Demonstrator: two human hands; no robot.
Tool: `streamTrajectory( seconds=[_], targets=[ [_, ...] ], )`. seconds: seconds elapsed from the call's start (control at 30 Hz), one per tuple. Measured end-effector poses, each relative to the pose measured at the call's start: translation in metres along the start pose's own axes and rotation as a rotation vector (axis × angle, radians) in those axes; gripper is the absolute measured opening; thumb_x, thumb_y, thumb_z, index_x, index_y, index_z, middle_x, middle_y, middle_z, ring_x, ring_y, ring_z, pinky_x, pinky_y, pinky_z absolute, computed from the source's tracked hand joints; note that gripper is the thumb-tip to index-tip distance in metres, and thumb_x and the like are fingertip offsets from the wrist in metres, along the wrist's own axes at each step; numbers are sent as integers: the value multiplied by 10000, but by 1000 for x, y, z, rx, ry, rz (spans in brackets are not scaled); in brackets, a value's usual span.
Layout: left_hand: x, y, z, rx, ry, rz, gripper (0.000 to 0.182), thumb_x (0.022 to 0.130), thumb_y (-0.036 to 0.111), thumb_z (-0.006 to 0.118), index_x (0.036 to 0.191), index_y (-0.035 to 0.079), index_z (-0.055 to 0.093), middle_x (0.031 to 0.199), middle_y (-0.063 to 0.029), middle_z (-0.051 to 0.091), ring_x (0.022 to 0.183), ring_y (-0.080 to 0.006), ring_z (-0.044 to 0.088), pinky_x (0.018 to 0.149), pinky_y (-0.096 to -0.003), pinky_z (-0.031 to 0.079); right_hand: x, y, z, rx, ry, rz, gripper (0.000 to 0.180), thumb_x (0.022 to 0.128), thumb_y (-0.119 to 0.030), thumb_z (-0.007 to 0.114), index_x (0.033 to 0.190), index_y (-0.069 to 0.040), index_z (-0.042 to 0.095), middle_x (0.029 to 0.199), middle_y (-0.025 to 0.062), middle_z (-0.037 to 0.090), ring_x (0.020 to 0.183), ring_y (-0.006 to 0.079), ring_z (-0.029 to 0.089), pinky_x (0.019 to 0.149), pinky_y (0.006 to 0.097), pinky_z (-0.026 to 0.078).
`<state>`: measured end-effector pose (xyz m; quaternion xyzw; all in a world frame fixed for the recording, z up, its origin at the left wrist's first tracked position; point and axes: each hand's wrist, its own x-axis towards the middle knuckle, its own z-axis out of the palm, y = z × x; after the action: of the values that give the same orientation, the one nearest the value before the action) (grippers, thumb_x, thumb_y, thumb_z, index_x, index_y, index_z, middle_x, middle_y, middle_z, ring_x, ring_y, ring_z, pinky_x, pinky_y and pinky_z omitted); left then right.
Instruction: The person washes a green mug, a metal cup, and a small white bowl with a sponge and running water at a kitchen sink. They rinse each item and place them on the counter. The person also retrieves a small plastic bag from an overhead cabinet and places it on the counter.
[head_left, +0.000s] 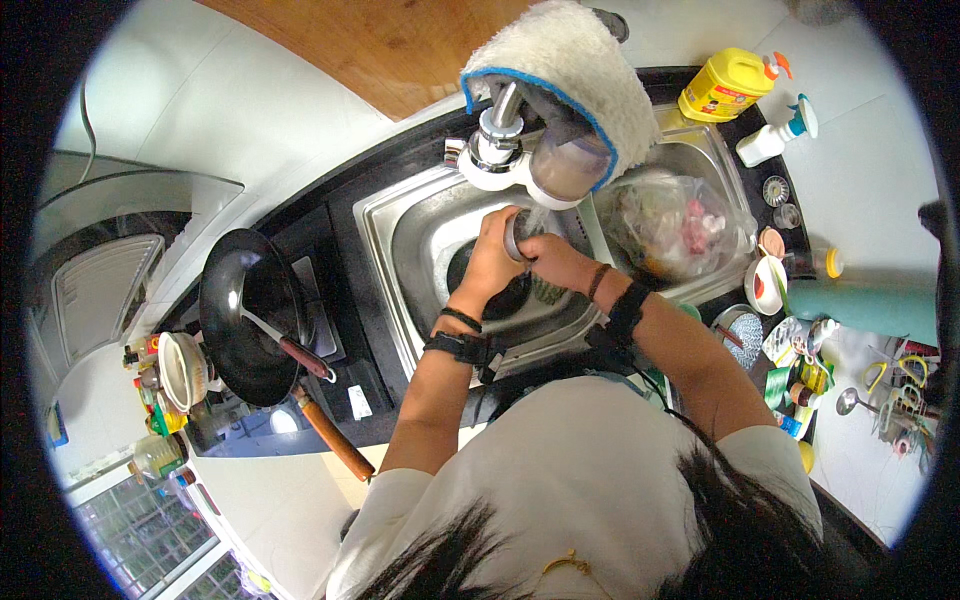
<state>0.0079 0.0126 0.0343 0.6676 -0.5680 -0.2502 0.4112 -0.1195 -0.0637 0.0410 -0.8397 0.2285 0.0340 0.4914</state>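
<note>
Over the left sink basin (420, 247), my left hand (489, 251) grips a small round cup, apparently metal (513, 238), tilted under the tap. My right hand (556, 259) is on the cup's near rim, its fingertips partly hidden. Water runs down from a white tap-mounted water filter (491, 174) into or beside the cup. A fluffy white cloth with blue edging (555, 45) drapes over the filter. Below my right hand, a green patterned item (549, 292) lies in the basin beside the dark round drain (502, 300); what it is, I cannot tell.
A clear plastic bag of food scraps (675, 225) fills the right basin (705, 154). Behind it stand a yellow detergent jug (724, 86) and a spray bottle (765, 142). To the left, a black wok (247, 315) holds a spatula (262, 326); its wooden handle (334, 435) juts toward me.
</note>
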Motion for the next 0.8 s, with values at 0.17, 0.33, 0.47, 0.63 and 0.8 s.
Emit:
streamTrajectory(
  seconds=[0.17, 0.33, 0.47, 0.63, 0.8],
  targets=[
    [7, 7, -9, 46, 7, -7, 732, 522, -43, 705, 1196, 44, 434, 1137, -179, 476, 1092, -385, 459, 926, -389, 409, -7, 4, 9, 216, 49, -75, 351, 697, 24, 520, 1039, -42, 566, 1022, 156, 610, 1023, 322, 558, 917, 379, 407],
    [-4, 18, -13, 220, -122, -80, 691, 589, -64, 644, 1224, 110, 434, 1151, -169, 462, 998, -385, 533, 840, -417, 470, -21, 17, -7, -833, 107, -362, 367, 716, -12, 548, 1066, -117, 586, 1090, 123, 592, 1122, 244, 510, 965, 469, 351],
    [-12, 15, -31, 778, -270, -290, 544, 761, 13, 526, 1268, 174, 410, 1167, -141, 476, 874, -339, 602, 788, -449, 465, -12, 27, -31, -781, -177, 20, 307, 747, -78, 536, 1046, -91, 602, 1035, 132, 616, 1041, 296, 548, 916, 455, 396],
    [-29, 16, -56, 1192, -225, -176, 485, 785, 92, 542, 1250, 187, 446, 1162, -85, 503, 1074, -286, 493, 910, -457, 337, 18, 48, -76, -446, 333, -206, 307, 772, -97, 493, 1056, -61, 601, 976, 195, 621, 909, 370, 584, 837, 450, 455],
    [-43, 37, -79, 1068, 12, -28, 499, 737, 74, 572, 1219, 166, 478, 1125, -81, 515, 1102, -291, 443, 914, -462, 320, 39, 54, -99, -430, 507, -623, 319, 778, -80, 466, 1072, -56, 586, 1002, 205, 610, 918, 379, 578, 828, 464, 455]
  ],
)
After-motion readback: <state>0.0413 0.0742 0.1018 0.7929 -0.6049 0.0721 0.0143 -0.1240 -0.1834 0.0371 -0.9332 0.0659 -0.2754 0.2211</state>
